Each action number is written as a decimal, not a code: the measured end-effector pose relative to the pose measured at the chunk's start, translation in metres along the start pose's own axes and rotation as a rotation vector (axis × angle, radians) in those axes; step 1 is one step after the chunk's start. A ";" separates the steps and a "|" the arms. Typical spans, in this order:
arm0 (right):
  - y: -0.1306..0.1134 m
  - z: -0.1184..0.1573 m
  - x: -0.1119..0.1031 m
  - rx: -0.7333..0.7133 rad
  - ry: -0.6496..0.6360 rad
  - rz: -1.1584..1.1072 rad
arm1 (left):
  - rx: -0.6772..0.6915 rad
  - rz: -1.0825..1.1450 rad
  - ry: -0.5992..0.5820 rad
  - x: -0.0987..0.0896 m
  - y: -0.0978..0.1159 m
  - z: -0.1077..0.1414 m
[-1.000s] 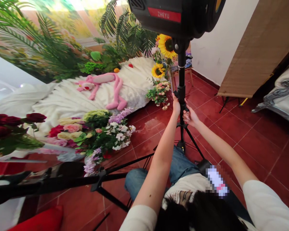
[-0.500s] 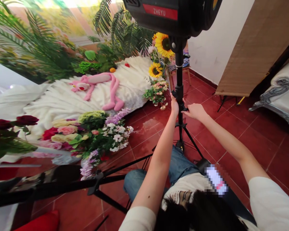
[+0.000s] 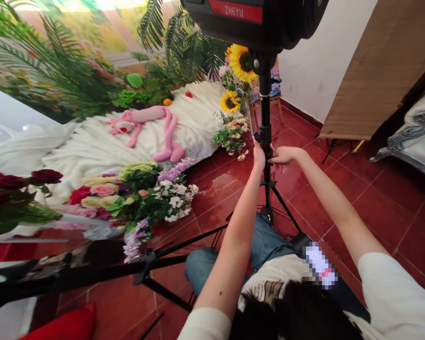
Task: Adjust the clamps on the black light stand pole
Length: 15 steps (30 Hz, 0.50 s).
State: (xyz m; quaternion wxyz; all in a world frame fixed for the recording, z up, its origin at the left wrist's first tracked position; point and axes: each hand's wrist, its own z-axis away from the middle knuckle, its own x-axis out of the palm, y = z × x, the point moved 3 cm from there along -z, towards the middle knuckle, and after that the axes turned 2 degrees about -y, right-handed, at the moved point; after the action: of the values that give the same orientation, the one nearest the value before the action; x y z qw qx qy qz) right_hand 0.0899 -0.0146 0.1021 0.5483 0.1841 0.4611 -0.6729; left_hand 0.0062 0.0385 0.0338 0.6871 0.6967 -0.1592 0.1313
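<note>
A black light stand [image 3: 265, 111] rises in front of me, with a black studio light [image 3: 255, 23] marked ZHEYU on its top. My left hand [image 3: 259, 155] is wrapped round the pole from the left, at the collar below the upper section; the pole hides part of its fingers. On the pole's right side, slightly lower, my right hand [image 3: 284, 156] has its thumb and forefinger at a small knob on the lower collar. Its other fingers hang loosely downward. The knob itself is mostly covered.
A pink plush panther [image 3: 152, 115] lies on white draped cloth [image 3: 194, 113]. Artificial flowers [image 3: 141, 189] and sunflowers [image 3: 230, 100] stand nearby. Another black tripod [image 3: 92, 274] crosses the lower left. A brown backdrop [image 3: 364, 75] and a silver-trimmed white sofa [image 3: 421, 137] are on the right.
My right hand has turned at the wrist, its knuckles higher and its fingers now pointing more downward beside the pole. My left hand keeps its hold. The view has shifted slightly.
</note>
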 end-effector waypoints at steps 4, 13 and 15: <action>0.031 -0.005 0.001 -0.086 -0.283 -0.471 | 0.055 -0.045 -0.030 -0.003 -0.006 -0.003; 0.042 -0.018 0.041 -0.222 0.159 -0.747 | 0.129 -0.136 0.085 -0.006 -0.015 0.009; 0.043 -0.019 0.050 -0.273 0.360 -0.715 | 0.199 -0.187 0.121 -0.017 -0.022 0.028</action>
State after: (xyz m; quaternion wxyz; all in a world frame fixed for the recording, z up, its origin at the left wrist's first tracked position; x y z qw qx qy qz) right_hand 0.1081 -0.0261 0.0369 0.2103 0.0524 0.6694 -0.7106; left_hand -0.0015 0.0117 0.0065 0.6320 0.7641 -0.0381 0.1237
